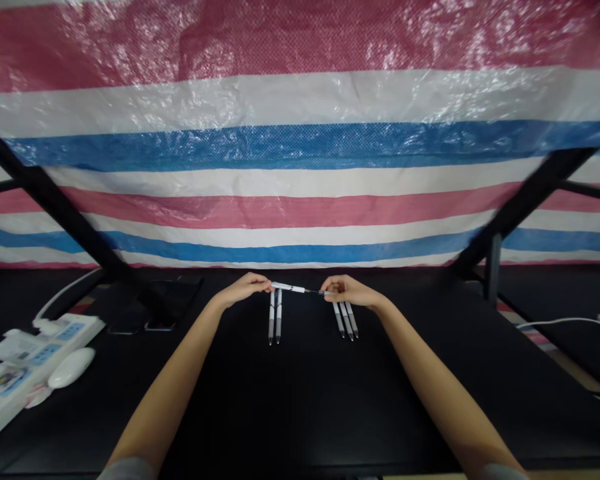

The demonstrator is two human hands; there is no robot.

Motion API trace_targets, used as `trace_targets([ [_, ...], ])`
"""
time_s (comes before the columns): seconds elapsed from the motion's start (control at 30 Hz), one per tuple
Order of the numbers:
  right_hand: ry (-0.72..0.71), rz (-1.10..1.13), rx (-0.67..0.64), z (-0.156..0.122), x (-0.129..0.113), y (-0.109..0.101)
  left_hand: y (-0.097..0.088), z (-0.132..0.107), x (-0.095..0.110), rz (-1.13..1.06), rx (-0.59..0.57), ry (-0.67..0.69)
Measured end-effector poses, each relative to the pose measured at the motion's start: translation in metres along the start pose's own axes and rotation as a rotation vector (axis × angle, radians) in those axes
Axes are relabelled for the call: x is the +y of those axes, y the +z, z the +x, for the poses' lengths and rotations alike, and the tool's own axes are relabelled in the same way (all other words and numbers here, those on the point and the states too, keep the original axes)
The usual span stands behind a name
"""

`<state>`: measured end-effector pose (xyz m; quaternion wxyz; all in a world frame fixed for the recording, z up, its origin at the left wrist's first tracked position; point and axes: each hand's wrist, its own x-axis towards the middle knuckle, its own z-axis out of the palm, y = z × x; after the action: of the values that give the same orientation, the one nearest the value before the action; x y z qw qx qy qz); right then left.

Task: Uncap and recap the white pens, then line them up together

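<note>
Fingertips of my left hand (247,288) are closed on the end of a white pen barrel (289,287), held nearly level above the black table. From the barrel's right end a thin dark pen refill (313,291) runs across to my right hand (349,291). That hand pinches a greyish front section of the pen (329,293), partly hidden by the fingers. Below the left hand lie two white pens with grey grips (275,319), side by side with tips toward me. Three similar pens (347,321) lie under the right hand, their upper ends covered by it.
A white power strip (40,360) with plugs and a white rounded object (72,368) lies at the left. Dark flat devices (145,323) rest nearby. Black slanted frame bars (65,207) stand on both sides, before a striped tarp (300,200).
</note>
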<state>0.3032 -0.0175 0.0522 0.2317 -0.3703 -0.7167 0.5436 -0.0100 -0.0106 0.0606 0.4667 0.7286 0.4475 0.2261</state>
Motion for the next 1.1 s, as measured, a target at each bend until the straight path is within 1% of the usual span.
trace_targets([
  [0.13,-0.001,-0.010,-0.003,0.000,0.000,0.001,0.012,0.006,0.000,-0.033,-0.034,0.011],
  [0.3,0.014,-0.012,-0.025,0.002,0.001,0.003,0.028,0.013,-0.004,-0.083,-0.002,-0.018],
  [0.4,0.020,-0.013,-0.026,0.002,0.002,0.003,0.033,0.015,-0.005,-0.086,0.014,-0.023],
  [0.67,0.021,-0.016,-0.036,0.003,0.002,0.003,0.032,0.015,-0.003,-0.039,0.029,0.008],
  [0.87,0.035,-0.012,-0.041,0.002,-0.002,0.004,0.032,0.013,0.000,-0.024,0.015,0.048],
  [1.1,0.047,-0.009,-0.046,0.000,-0.006,0.006,0.031,0.012,0.002,-0.028,0.000,0.139],
])
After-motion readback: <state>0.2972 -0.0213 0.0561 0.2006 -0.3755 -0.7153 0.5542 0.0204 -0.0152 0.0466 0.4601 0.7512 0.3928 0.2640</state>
